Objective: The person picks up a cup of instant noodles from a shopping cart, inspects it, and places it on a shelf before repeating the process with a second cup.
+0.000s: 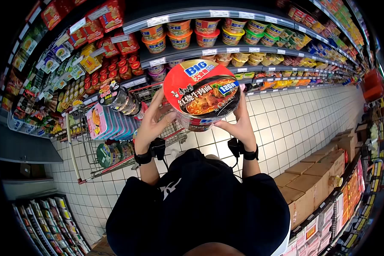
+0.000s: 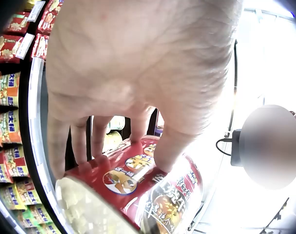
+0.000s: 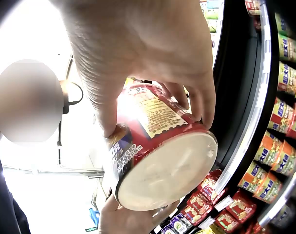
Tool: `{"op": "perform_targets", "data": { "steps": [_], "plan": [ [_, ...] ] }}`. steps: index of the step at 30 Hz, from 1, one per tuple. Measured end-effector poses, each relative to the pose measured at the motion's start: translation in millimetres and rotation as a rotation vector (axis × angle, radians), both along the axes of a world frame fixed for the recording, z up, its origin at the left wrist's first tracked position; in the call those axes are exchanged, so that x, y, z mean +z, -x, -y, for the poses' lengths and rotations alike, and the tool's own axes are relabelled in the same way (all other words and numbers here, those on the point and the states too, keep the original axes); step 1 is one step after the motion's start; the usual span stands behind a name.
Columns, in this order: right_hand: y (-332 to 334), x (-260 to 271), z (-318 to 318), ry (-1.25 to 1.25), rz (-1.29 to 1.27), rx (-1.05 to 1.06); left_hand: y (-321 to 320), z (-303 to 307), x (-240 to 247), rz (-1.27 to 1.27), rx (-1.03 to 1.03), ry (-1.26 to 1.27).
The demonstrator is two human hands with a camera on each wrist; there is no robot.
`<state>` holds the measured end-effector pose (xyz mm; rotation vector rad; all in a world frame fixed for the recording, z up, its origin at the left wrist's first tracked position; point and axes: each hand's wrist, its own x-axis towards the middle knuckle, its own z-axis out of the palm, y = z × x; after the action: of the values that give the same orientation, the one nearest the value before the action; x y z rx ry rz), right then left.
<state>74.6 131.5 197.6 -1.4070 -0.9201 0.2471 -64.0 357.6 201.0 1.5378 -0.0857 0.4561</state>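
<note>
A large red instant noodle cup (image 1: 202,89), its printed lid facing up, is held between both hands in front of the shelves. My left hand (image 1: 152,121) grips its left side, the thumb on the near side and the other fingers spread around the wall, as the left wrist view shows on the noodle cup (image 2: 133,180). On the opposite side my right hand (image 1: 240,124) grips it, thumb toward me. Seen from below in the right wrist view, the noodle cup (image 3: 162,161) shows its pale round base and a yellow label panel.
A shopping cart (image 1: 74,149) stands to the left, holding stacked pink-and-blue packs (image 1: 111,123), dark-lidded cups (image 1: 119,100) and green cups (image 1: 109,154). Ahead are shelves of cup noodles (image 1: 179,34). Cardboard boxes (image 1: 307,187) line the right side of the tiled floor (image 1: 286,115).
</note>
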Motion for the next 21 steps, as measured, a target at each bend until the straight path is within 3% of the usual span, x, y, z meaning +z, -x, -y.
{"op": "perform_targets", "data": {
  "steps": [12, 21],
  "plan": [
    [-12.7, 1.1, 112.5, -0.166, -0.098, -0.276, -63.0, 128.3, 11.7, -0.034, 0.037, -0.083],
    [-9.1, -21.8, 201.4, -0.202, -0.193, -0.468, -98.5, 211.4, -6.0, -0.041, -0.09, -0.06]
  ]
}}
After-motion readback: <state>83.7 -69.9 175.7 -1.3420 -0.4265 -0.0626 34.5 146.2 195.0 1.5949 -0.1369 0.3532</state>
